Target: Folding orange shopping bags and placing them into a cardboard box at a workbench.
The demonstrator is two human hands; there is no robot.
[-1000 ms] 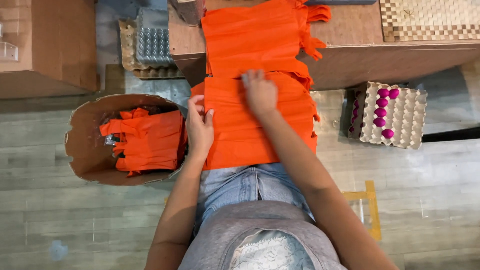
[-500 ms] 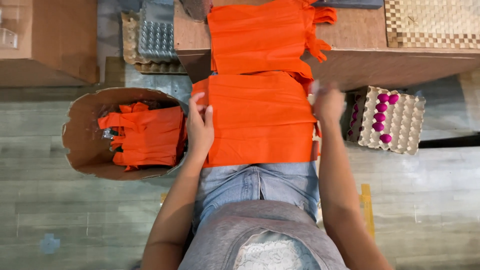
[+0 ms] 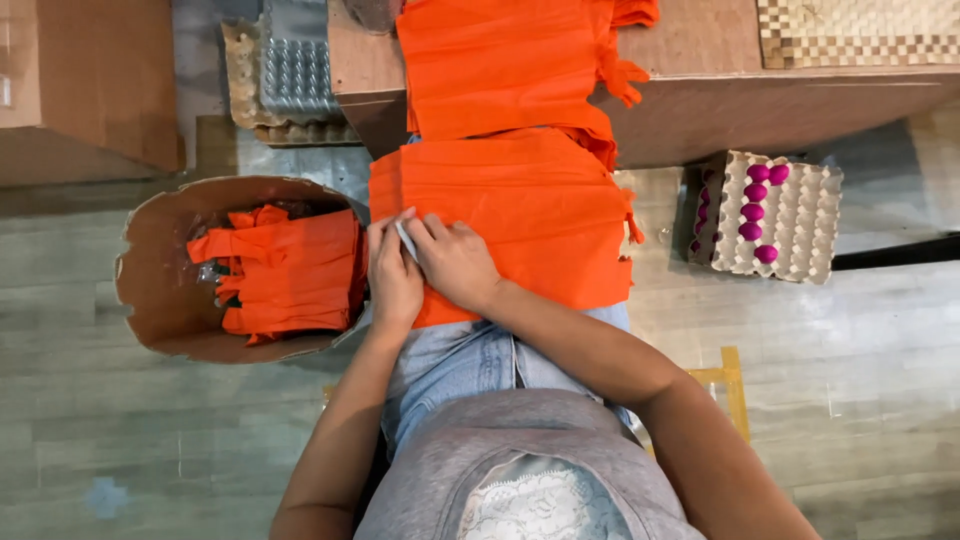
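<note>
Orange crepe paper [image 3: 520, 215] lies folded across my lap, its far edge running up under a second orange stack [image 3: 500, 65] on the brown table [image 3: 780, 105] in front of me. To my left, a round cardboard bin [image 3: 160, 300] holds a bundle of folded orange pieces [image 3: 285, 270], just beside my knee. Beyond it sit grey egg trays [image 3: 290, 70] stacked on cardboard ones, and a cardboard box [image 3: 90, 80] fills the corner. To my right, a cardboard egg tray [image 3: 775, 215] with a row of pink eggs [image 3: 758, 205] rests on the floor, well apart from my hands. A woven checkered mat [image 3: 860, 30] lies on the table's far right. Nothing stands between my hands and the paper. My left hand [image 3: 395, 280] rests at the paper's left edge, fingers curled and pinching a small pale strip [image 3: 406, 240] there. My right hand [image 3: 455, 262] reaches across and touches the left one, fingers bent onto the same spot. The paper looks finely creased in long parallel folds, with fringed ends on its right side.
</note>
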